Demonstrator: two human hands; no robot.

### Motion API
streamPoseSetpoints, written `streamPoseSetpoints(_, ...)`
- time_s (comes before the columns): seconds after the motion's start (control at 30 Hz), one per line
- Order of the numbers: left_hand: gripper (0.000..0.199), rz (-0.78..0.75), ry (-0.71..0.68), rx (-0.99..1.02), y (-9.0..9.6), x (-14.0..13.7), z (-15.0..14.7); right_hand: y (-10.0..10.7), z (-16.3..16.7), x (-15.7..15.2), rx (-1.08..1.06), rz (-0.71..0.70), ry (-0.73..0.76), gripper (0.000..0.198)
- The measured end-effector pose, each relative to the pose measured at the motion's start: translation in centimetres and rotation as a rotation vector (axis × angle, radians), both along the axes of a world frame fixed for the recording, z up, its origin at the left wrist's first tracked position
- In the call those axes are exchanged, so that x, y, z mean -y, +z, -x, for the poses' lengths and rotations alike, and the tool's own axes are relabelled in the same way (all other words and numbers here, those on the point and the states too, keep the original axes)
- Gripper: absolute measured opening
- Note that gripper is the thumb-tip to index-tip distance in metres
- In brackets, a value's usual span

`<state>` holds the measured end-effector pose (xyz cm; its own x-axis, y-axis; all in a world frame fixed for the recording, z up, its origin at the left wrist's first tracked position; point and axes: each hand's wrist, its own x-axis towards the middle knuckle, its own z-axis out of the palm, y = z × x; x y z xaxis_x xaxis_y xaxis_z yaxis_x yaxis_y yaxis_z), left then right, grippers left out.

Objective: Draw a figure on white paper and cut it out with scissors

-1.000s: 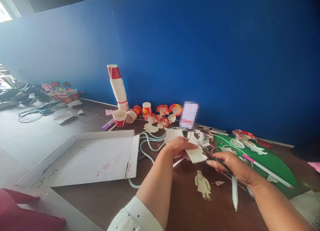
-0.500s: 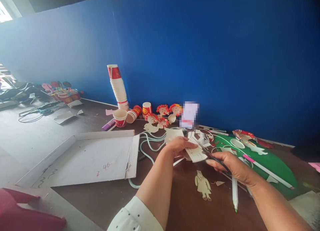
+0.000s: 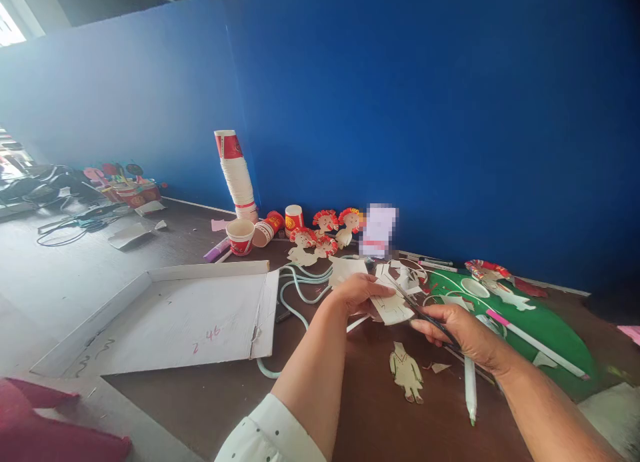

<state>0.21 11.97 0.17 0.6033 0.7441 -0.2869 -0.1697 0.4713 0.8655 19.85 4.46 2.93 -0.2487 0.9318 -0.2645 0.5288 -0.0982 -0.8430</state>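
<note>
- Clock directions start from the drawn-on paper (image 3: 390,310) in the fingers. At twelve o'clock the blue partition (image 3: 400,115) stands along the back edge of the brown table (image 3: 380,425).
- At nine o'clock, the shallow white cardboard lid (image 3: 165,325) lies with its raised walls. Its right edge is near the left forearm, and the pale cord (image 3: 296,295) bends between them.
- At three o'clock, the green sheet (image 3: 560,332), with its curved edge, carries the pink-capped marker (image 3: 545,352) and scraps.
- Toward six o'clock, the brown surface spreads between the two forearms. The paper doll (image 3: 407,375) lies flat there, just beside the paper but apart from it.
- The left hand (image 3: 361,292) comes in from between seven and eight o'clock, its forearm straight, the dotted cuff (image 3: 273,432) pushed up.
- The right hand (image 3: 465,332) comes in from four o'clock. The green-tipped marker (image 3: 471,392) lies below it, with the upper end hidden.
- The left fingers are together, clamped on the drawn-on paper, which is held above the table, in front of small white cuttings.
- The right fingers are closed around the handles of the black scissors (image 3: 410,301). The blades lie over the paper, pointing toward ten o'clock; how far they are apart, I cannot tell.
</note>
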Motion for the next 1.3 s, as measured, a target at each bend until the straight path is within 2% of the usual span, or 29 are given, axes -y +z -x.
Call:
streamPoseSetpoints(0.23,0.03,0.005,-0.028,0.02,-0.66,-0.44,-0.2,-0.71,-0.35,-0.24,-0.038,-0.017,0.033,0.042)
streamPoseSetpoints(0.57,0.028,-0.012,-0.03,0.031,-1.0,-0.44,-0.27,-0.47,-0.09,-0.12,-0.046,-0.005,0.0,0.039)
streamPoseSetpoints(0.83,0.033,0.02,0.004,0.026,-0.26,-0.15,-0.31,-0.33,0.0,-0.26,-0.055,-0.014,0.019,0.037)
streamPoseSetpoints(1.1,0.037,0.041,0.011,0.053,-0.8,-0.43,-0.34,-0.85,-0.27,-0.38,-0.044,-0.027,0.005,0.036)
streamPoseSetpoints(1.3,0.034,0.042,0.021,0.039,-0.26,-0.15,-0.3,-0.88,-0.16,-0.32,-0.061,-0.014,-0.014,0.036)
